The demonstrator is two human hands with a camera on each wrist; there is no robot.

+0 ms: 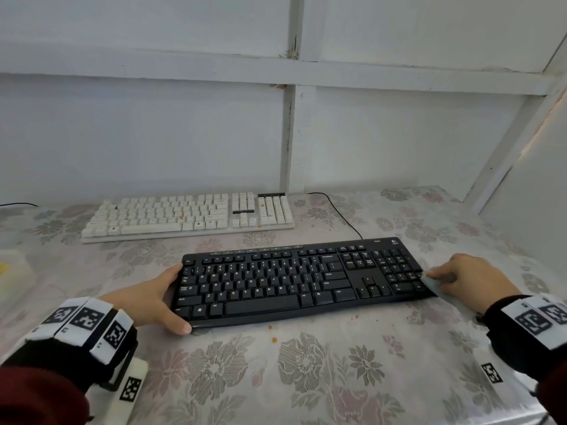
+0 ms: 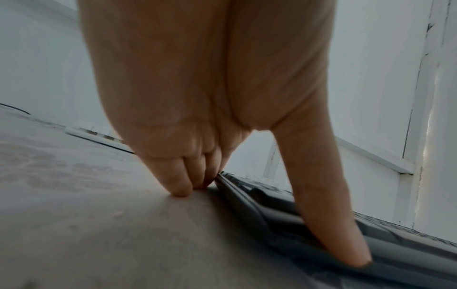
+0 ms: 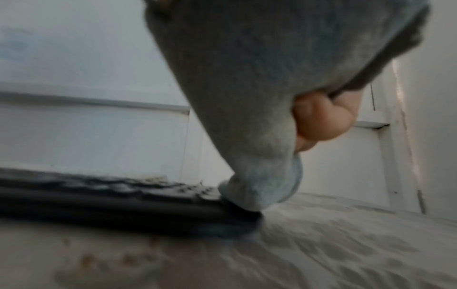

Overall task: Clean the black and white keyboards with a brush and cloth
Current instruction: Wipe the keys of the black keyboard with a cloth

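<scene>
Wiping the black keyboard (image 1: 302,279), which lies flat on the tabletop (image 1: 306,378) in front of the white keyboard (image 1: 190,214). Left hand (image 1: 153,297) clamps its left end, thumb on the front edge, fingers at the side. Right hand (image 1: 466,279) is bunched around a grey-blue cloth (image 3: 247,97), pressed to the right end by the numpad. Board looks rigid and light, likely to skid on the glossy floral cover, so brace the bare end frames, not the keys. Cloth is soft, so keep it wadded. Crumbs (image 1: 273,339) on the cover; white board still dirty.
</scene>
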